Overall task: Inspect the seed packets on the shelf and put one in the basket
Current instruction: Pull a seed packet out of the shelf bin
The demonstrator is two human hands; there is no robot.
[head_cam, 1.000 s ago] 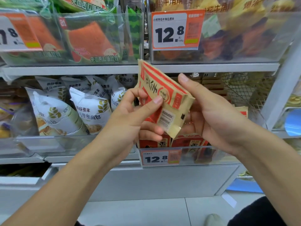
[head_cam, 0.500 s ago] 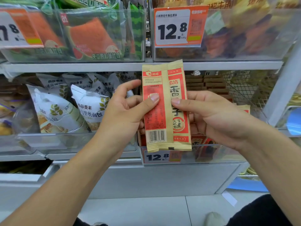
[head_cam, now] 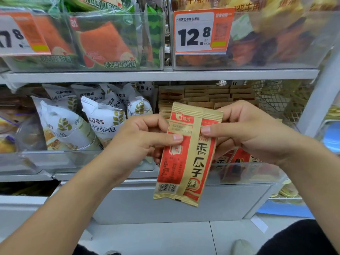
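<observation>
A metal shelf (head_cam: pixel 161 76) spans the whole view, its horizontal edge crossing from 9 o'clock to 3 o'clock above the hands. On top of it stand clear bins (head_cam: pixel 117 41) of green and orange bread packs at 11 o'clock and darker pastries at 1 o'clock, the latter fronted by an orange price tag (head_cam: pixel 203 31) reading 12.8. Below the shelf edge, at 9 o'clock, white bread bags (head_cam: pixel 103 124) with a wheat motif lean against one another in a clear tray. At 2 o'clock from the middle, a row of tan and red seed packets (head_cam: pixel 207 92) stands packed upright in its own tray (more of them show through the tray front at 4 o'clock, behind the right wrist). A wire mesh panel (head_cam: pixel 277 100) closes that compartment at 3 o'clock. The left hand (head_cam: pixel 141 137) and right hand (head_cam: pixel 250 131) meet at the centre, and both grips grasp one seed packet (head_cam: pixel 185 155): each thumb presses its printed face in the upper half while the fingers curl behind. The packet hangs nearly upright in front of the shelf, tilted slightly with its bottom toward 7 o'clock, clear of the trays. Its face is red and tan with large black characters down the right side and a barcode (head_cam: pixel 167 188) at its lower left corner. No basket can be made out.
</observation>
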